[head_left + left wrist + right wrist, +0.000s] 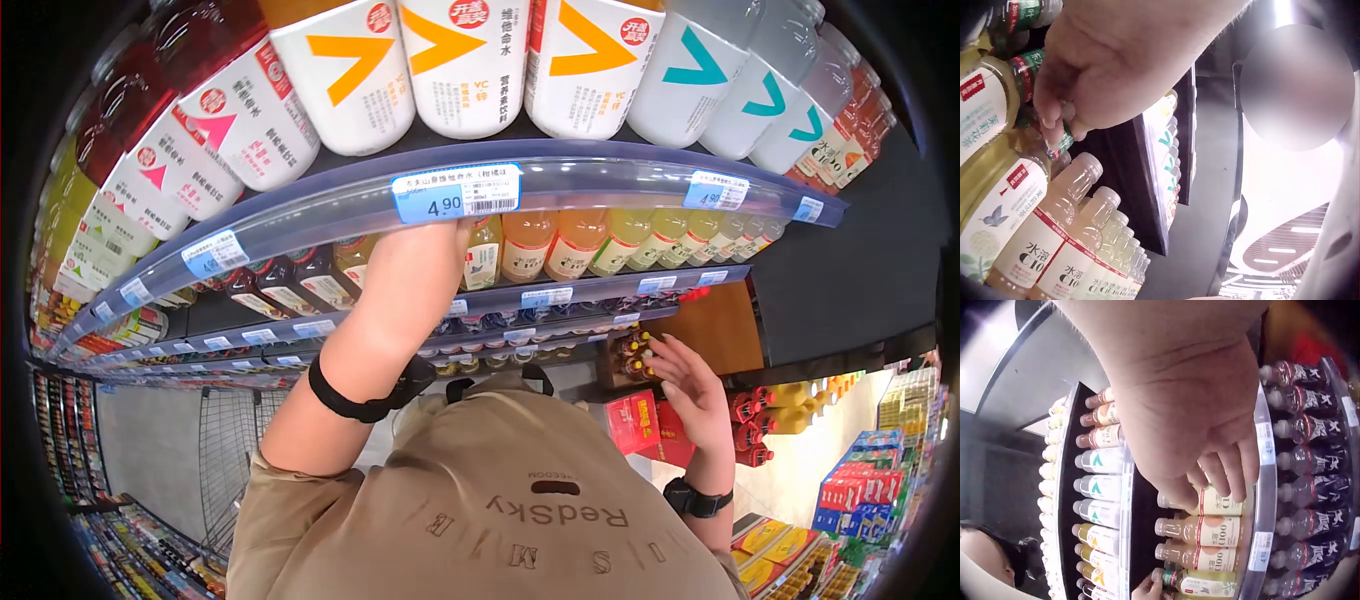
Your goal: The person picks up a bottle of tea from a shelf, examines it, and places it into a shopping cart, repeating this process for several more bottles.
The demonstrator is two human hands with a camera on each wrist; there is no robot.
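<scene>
A row of vitamin-drink bottles [465,60] stands on the top shelf [600,185], with a 4.90 price tag [456,193] on its front rail. On the shelf below, juice bottles [560,243] stand side by side. A wire basket [225,450] sits lower left; stacked cartons [860,485] lie lower right.

Price tag [456,192] on the shelf edge [300,215] reads 4.90, pale bottles [1041,250] say C10, and the shirt [520,520] has RedSky printed on it.

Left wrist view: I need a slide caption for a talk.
Left hand pinches a green-labelled bottle above a row of C100 bottles.
</scene>
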